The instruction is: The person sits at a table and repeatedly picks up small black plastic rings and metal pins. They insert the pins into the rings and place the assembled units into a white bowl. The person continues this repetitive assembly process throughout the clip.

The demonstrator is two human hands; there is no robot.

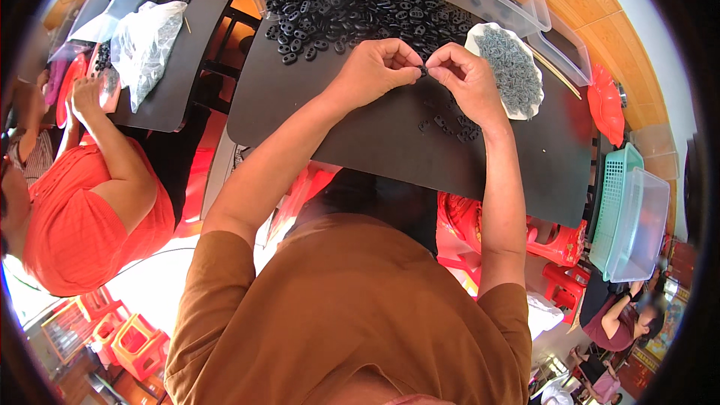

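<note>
Over the dark table, my left hand (380, 71) pinches a small black plastic piece (422, 71) between thumb and fingertips. My right hand (469, 81) is closed in a pinch right beside it, its fingertips meeting the piece. Whatever the right fingers hold is too small to make out. Beyond the hands lies a big heap of black oval pieces with holes (345, 0). A white scalloped dish (475, 36) next to my right hand holds many tiny grey translucent parts (510, 67). Under my right wrist, several black pieces (466, 129) lie loose on the table.
Clear plastic bins (525, 11) stand behind the dish, with thin sticks (559, 75) alongside. A red dish (604, 105) and a green basket (611, 195) are at the right. To the left, a person in red (97, 210) sits at another table (169, 82) bearing a plastic bag (146, 49).
</note>
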